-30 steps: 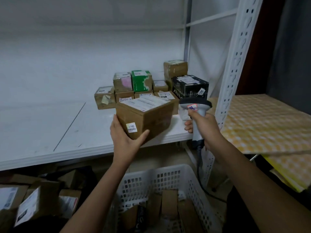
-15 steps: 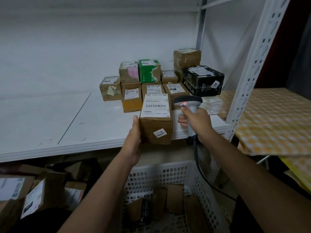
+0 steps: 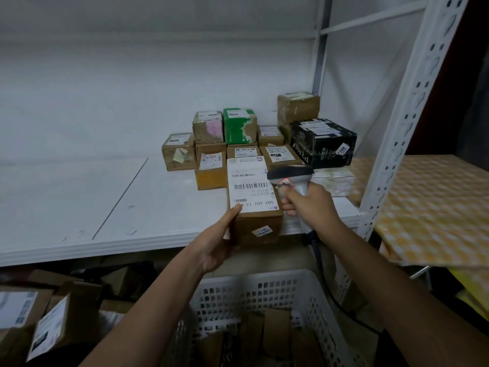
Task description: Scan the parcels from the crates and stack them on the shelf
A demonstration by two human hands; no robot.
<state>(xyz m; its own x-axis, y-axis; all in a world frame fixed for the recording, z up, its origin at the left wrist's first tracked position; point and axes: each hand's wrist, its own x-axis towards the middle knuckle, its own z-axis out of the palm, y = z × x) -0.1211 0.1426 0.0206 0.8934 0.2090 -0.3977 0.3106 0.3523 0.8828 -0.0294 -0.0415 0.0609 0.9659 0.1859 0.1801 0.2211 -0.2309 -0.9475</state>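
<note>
Parcel (image 3: 254,205), gripped by left hand (image 3: 215,246), rests on white shelf (image 3: 132,207); right hand (image 3: 308,205) grips scanner (image 3: 291,176).

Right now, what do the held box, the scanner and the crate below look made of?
Held box: brown cardboard, matte, with a white paper barcode label on top. Scanner: moulded plastic, dark head on a light grey handle, slight sheen. Crate: white plastic, likely injection-moulded, going by its grid of holes. Left hand grips the box, right hand the scanner.

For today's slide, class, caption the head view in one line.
Left hand holds a labelled parcel at the shelf edge; right hand aims the scanner.
</note>
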